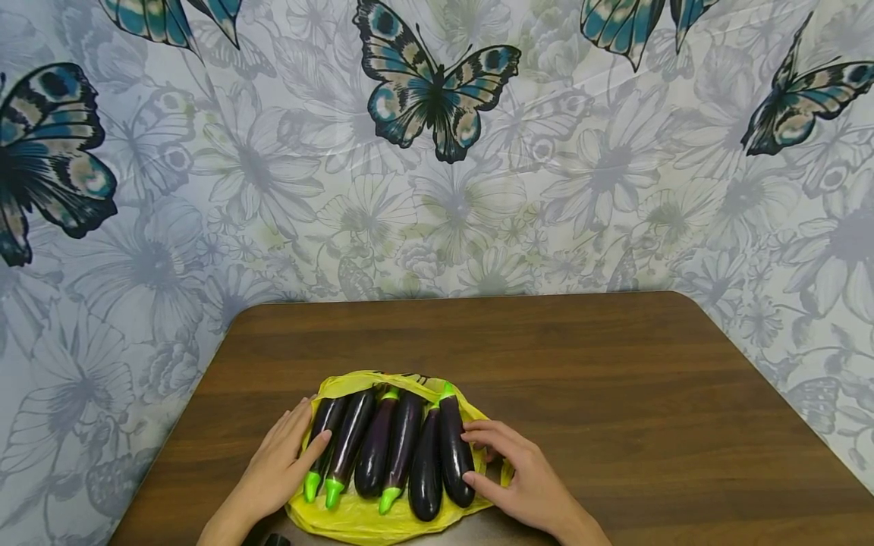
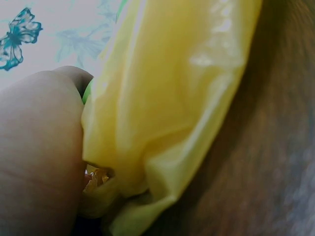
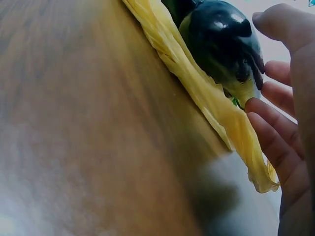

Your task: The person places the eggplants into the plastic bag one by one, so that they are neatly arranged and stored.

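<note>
Several dark purple eggplants with bright green ends lie side by side in an open yellow plastic bag [image 1: 355, 527]. At the bag's left side, my left hand [image 1: 273, 462] rests with extended fingers, its thumb reaching over the leftmost eggplant [image 1: 324, 428]. My right hand [image 1: 522, 478] is at the other side, thumb and fingers spread and lightly bent, by the rightmost eggplant [image 1: 454, 447]. The right wrist view shows fingertips beside a glossy eggplant [image 3: 221, 39] and the bag's crumpled edge [image 3: 197, 93]. In the left wrist view the bag [image 2: 167, 88] hides most of the fingers.
The brown wooden table [image 1: 614, 394] has rounded far corners and stands before a wall covering with flowers and butterflies [image 1: 437, 98]. A small dark object [image 1: 276, 540] shows at the bottom edge, near the left wrist.
</note>
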Available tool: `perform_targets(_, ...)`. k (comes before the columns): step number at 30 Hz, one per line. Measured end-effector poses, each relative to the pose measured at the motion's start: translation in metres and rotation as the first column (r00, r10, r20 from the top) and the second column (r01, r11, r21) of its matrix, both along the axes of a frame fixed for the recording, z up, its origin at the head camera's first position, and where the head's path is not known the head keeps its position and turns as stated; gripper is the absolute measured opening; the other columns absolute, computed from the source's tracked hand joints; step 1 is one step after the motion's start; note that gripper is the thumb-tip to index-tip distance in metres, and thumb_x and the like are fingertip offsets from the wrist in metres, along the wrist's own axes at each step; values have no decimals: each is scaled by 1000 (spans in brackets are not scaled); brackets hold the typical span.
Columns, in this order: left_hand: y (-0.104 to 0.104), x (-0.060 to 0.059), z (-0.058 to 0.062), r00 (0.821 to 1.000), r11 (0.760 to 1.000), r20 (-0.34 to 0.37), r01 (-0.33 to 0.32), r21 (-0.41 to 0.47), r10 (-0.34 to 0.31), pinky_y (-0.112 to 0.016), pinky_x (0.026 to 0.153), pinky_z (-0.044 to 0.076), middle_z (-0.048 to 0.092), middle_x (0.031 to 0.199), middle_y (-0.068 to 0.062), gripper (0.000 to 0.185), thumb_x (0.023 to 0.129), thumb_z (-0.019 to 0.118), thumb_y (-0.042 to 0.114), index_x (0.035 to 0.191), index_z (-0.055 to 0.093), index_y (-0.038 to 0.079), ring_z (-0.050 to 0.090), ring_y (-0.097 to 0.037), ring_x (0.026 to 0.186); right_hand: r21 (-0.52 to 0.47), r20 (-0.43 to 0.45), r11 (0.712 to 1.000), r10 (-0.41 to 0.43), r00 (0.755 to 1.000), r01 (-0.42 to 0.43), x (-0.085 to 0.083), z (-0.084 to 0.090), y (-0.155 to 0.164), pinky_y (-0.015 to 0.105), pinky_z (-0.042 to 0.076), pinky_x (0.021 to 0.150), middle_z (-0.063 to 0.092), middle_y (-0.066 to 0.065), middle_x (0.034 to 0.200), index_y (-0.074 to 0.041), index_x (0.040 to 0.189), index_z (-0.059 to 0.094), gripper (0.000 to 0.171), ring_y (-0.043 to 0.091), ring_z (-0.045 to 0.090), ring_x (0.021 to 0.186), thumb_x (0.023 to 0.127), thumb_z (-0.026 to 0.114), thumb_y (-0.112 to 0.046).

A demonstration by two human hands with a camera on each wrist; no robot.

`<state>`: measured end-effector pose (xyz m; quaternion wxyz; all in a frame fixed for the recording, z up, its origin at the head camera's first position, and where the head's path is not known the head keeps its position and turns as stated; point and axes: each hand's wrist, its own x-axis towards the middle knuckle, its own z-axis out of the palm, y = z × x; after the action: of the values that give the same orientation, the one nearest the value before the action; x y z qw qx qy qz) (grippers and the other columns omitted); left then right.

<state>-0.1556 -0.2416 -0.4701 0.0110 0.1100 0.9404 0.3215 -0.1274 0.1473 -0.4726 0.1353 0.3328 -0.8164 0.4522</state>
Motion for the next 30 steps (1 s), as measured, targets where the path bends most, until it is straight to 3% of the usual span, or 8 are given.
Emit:
perform_targets(6,0,0,0,1000,1000,-12,0,-3,0,-67,122,19,30,166,-23,75,108,46,51,162,29,1,21,-46,155,13,-19,1000,-17,1000,17,0,0,-1,23,59,74,68,-4,123,-20,127,68,38,7,65,91,91,82,-19)
perform_targets(19,0,-1,1,1000,1000,-30,6,-5,-6,-65,122,19,31,166,-23,74,109,46,50,161,29,0,24,-44,155,23,-2,1000,-10,1000,10,0,1,-3,22,57,73,66,-4,127,-22,127,68,36,9,65,93,94,79,-19)
perform_targets(30,-1,0,-2,1000,1000,-21,1,-3,-1,-67,122,19,31,166,-24,75,108,46,51,162,29,2,24,-44,155,57,84,998,-37,996,32,2,-2,-2,20,56,73,64,-8,130,-27,130,66,32,5,62,90,98,73,-27)
